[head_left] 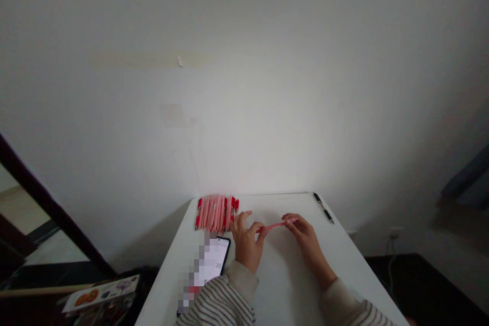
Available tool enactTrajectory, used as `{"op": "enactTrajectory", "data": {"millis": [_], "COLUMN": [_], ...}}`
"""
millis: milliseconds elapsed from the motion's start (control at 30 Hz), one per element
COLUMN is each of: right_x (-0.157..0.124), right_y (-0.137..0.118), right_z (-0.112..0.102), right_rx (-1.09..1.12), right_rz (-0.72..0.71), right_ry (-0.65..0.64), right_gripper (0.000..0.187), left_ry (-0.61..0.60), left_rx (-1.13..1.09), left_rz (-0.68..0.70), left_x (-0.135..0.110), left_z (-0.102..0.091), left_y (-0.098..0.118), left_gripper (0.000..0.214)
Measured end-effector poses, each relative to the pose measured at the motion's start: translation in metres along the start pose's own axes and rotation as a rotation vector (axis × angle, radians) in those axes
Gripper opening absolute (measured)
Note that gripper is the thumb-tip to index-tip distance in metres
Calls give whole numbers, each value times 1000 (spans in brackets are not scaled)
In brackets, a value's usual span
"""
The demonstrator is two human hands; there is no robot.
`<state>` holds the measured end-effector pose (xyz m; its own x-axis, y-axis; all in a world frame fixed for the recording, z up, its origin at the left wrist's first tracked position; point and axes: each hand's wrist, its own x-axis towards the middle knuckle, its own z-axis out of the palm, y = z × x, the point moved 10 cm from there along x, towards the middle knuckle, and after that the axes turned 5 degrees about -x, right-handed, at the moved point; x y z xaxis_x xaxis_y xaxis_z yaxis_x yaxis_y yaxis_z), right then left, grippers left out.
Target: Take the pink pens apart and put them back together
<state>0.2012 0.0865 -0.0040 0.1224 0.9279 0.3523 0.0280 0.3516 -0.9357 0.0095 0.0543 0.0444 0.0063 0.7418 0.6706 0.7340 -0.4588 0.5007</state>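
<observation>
White table (280,285) | pink pen (275,225) | bridging left hand (247,243) and right hand (306,240)

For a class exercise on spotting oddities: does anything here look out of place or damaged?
The wall has a flake-like mark on a yellowish streak, suggesting damage. A dark pen lies alone by the right edge of the table, apart from the pink-and-red pile.
</observation>
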Motion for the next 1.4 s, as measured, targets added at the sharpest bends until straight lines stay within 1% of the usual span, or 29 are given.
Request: {"op": "enactTrajectory", "data": {"millis": [100,167,267,300,367,433,500,600,700,800,1033,1167,1300,1400], "right_x": [-3,-5,-4,-3,1,3,3,-1,-6,-6,-4,-5,-6,-5], "right_y": [7,12,21,23,23,21,21,22,18,17,20,19,17,18], "right_z": [9,12,2,-3,-12,-19,-22,-8,3,7,4,4,5,5], "right_rx": [230,362,498,515,487,497,617,899,1105,1180,1206,1190,1191,1189], "right_rz": [110,174,214,209,164,134,160,285,362,379,368,373,382,375], "right_ry": [-35,-30,60,97,125,140,160,84,26,15,40,50,47,37], "right_gripper": [26,26,28,27,25,24,23,26,29,28,21,22,26,25], "left_ry": [-67,-104,-136,-148,-197,-295,-413,-598,-706,-735,-739,-738,-735,-737], "left_rx": [-23,-37,-50,-50,-52,-54,-42,-6,47,62,47,38,29,32], "left_rz": [25,39,57,61,76,94,104,116,116,100,96,80,72,74], "left_x": [-3,-5,-8,-9,-11,-15,-21,-34,-41,-42,-41,-41,-41,-41], "left_z": [8,12,17,18,25,36,49,66,74,76,75,76,76,76], "left_y": [6,8,9,8,7,6,5,4,1,-1,-1,-2,-3,-3], "left_gripper": [9,7,16,23,34,42,50,60,60,61,62,62,61,61]}}
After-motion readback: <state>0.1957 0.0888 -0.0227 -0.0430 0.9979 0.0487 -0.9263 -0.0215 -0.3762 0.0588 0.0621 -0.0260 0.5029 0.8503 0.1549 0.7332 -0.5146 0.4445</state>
